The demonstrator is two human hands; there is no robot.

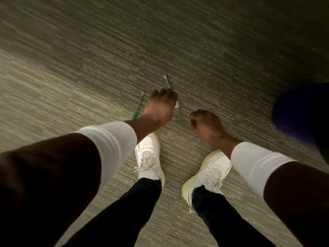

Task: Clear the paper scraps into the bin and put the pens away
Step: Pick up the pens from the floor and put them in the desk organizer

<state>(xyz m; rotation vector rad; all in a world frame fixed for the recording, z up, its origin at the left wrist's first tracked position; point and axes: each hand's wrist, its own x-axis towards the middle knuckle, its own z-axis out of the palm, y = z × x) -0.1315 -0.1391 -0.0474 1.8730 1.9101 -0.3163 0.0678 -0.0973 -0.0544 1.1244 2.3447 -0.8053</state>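
**Pens on the carpet, both hands down**

Carpet (195, 50), grey-green and ribbed, fills the view under dim light; no bin or pen holder shows. The landmark is the left hand (160, 106), reaching down ahead of the white shoes (149, 157).

Just left of that hand lies the green pen (138, 106), flat on the carpet and apart from the fingers. The hand itself is curled over a blue pen (167, 81), whose far end pokes out beyond the fingertips; whether it is truly pinched or only touched I cannot tell. A small white scrap (177, 104) peeks out at the hand's right edge. Further right, the right hand (204, 122) is loosely fisted; what it holds, if anything, is hidden. At far right sits a dark blue object (299, 111), unclear.

Risk, as I judge it: the pile could snag a pen and let it roll from a shallow pinch, and the scrap could slip free if both are lifted together.
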